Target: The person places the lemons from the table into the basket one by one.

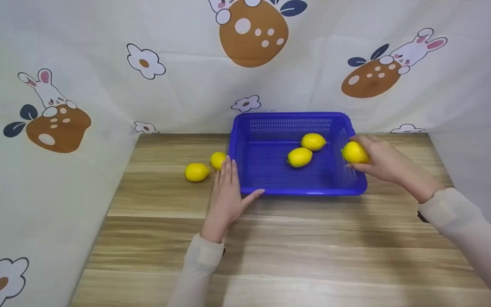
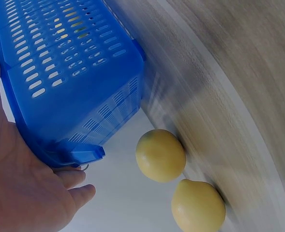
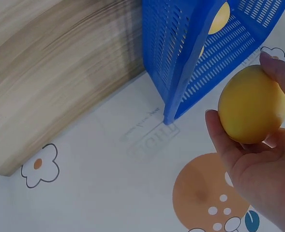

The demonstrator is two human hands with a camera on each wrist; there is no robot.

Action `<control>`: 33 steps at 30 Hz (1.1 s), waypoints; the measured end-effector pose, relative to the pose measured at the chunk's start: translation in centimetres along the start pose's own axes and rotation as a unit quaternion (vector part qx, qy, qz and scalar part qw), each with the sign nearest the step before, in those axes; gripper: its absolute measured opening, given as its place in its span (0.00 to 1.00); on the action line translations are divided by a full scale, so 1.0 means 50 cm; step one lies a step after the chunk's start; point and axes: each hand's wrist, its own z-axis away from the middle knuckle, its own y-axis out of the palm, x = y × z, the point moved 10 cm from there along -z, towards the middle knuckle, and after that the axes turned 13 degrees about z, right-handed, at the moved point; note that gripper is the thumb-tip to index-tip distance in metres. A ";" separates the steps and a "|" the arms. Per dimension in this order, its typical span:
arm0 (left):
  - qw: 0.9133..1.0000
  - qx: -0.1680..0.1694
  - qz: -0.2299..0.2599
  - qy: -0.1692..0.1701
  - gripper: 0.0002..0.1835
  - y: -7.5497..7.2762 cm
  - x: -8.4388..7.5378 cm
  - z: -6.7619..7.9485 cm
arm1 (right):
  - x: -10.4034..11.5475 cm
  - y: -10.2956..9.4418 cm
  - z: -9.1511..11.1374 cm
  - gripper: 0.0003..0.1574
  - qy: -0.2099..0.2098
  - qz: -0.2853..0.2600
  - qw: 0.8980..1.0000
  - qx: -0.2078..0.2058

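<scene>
- Fingers of the right hand (image 1: pixel 382 159) curl round a yellow lemon (image 1: pixel 356 152), thumb on one side and fingertips on the other, at the 3 o'clock end of a blue basket (image 1: pixel 313 192).
- From those fingers, the basket's hollow lies toward 9 o'clock, where a front lemon (image 1: pixel 299 157) and a back lemon (image 1: pixel 313 141) rest together on its floor. The basket's long axis runs from 9 to 3 o'clock.
- Left hand (image 1: pixel 227 189) at the basket's 8 o'clock corner: fingers straight and close together along the side, thumb spread toward the front rim.
- Outside the basket on the counter (image 1: pixel 296 247), toward 9 o'clock, sit an inner lemon (image 1: pixel 218 160) and an outer lemon (image 1: pixel 197 172), both nearer the left hand.
- Left fingertips partly hide the inner lemon. The held lemon's far end is covered by the right hand, and its height over the rim is hard to judge.
</scene>
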 end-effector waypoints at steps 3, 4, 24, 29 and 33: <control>1.000 -0.001 0.001 0.000 0.63 -0.002 -0.001 0.001 | 0.004 0.005 -0.004 0.39 -0.002 0.002 1.000 0.011; 1.000 0.000 0.002 -0.001 0.63 -0.002 -0.001 0.001 | 0.006 0.006 -0.006 0.39 -0.001 0.003 1.000 0.015; 1.000 0.003 0.007 0.004 0.63 -0.001 -0.004 -0.001 | 0.055 0.011 -0.033 0.40 -0.038 0.008 0.999 0.013; 1.000 0.002 0.004 0.003 0.63 0.000 -0.002 -0.001 | 0.061 0.012 -0.037 0.41 -0.042 0.007 0.999 0.016; 1.000 0.003 0.005 0.002 0.63 0.000 -0.002 -0.002 | 0.064 0.013 -0.039 0.41 -0.042 0.009 0.999 0.014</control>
